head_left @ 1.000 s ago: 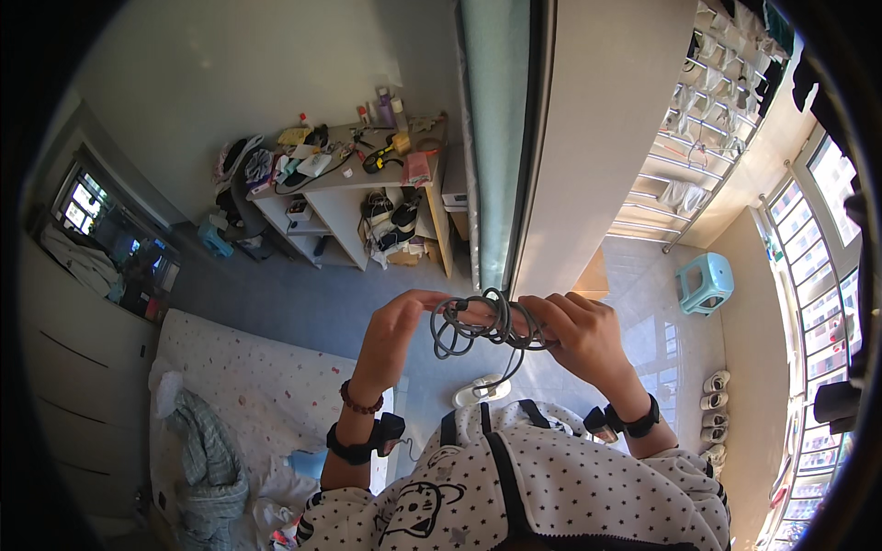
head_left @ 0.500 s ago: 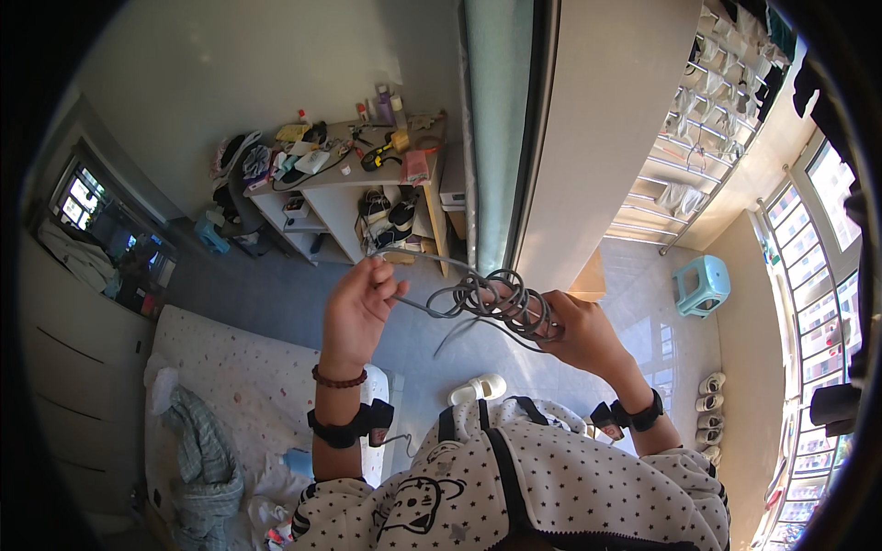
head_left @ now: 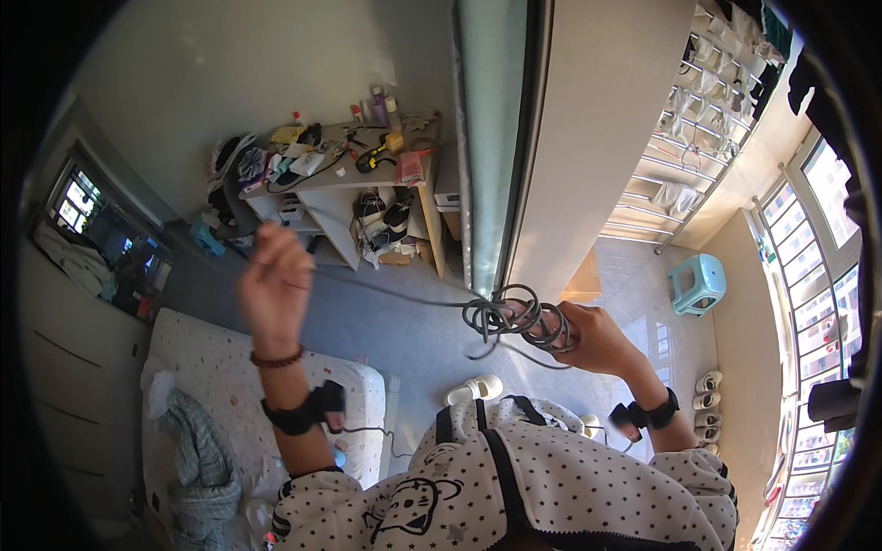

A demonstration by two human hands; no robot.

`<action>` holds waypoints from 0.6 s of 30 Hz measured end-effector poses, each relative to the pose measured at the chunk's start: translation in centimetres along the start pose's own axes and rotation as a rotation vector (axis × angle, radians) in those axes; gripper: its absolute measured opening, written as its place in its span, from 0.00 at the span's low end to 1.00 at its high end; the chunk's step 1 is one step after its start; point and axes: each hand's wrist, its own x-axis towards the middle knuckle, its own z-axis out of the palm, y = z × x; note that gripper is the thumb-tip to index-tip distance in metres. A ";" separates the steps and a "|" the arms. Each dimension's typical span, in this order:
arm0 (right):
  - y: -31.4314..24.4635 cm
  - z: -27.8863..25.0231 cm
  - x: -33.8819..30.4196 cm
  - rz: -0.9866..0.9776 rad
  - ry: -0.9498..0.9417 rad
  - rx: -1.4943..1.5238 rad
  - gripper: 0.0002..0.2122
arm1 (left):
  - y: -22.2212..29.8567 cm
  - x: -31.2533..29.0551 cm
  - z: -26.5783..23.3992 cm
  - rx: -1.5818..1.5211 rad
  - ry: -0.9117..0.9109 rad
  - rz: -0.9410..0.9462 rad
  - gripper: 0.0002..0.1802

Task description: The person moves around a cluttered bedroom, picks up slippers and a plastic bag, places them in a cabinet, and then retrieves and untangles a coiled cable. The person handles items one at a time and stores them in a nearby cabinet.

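Note:
A dark grey cable (head_left: 503, 312) hangs in loose loops around the fingers of my right hand (head_left: 595, 340), which is closed on the coil. From the coil a straight length of the cable runs left to my left hand (head_left: 276, 285). My left hand is raised and slightly blurred, its fingers curled around that length. One short free end droops below the loops. Parts of my right fingers are hidden by the coil.
A cluttered shelf unit (head_left: 322, 202) stands against the far wall, beside a teal curtain (head_left: 491, 138). At left is a bed (head_left: 340, 386); a white shoe (head_left: 474, 389) lies on the floor. A blue stool (head_left: 696, 283) and a drying rack (head_left: 643, 204) are on the right.
My left hand has moved left and a little up, drawing the cable out into a long stretch. The coil on my right hand has shifted slightly right and down.

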 end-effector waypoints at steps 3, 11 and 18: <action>0.6 -0.4 -0.3 0.024 -0.065 -0.005 0.15 | 2.1 0.5 0.1 -0.069 -0.075 -0.014 0.05; 2.5 -1.6 -0.9 -0.111 0.124 -0.291 0.16 | 2.6 -0.1 0.6 0.256 0.110 -0.296 0.23; 2.5 -1.1 -1.5 -0.029 0.039 -0.086 0.18 | 5.6 -0.9 1.9 0.028 -0.151 0.373 0.11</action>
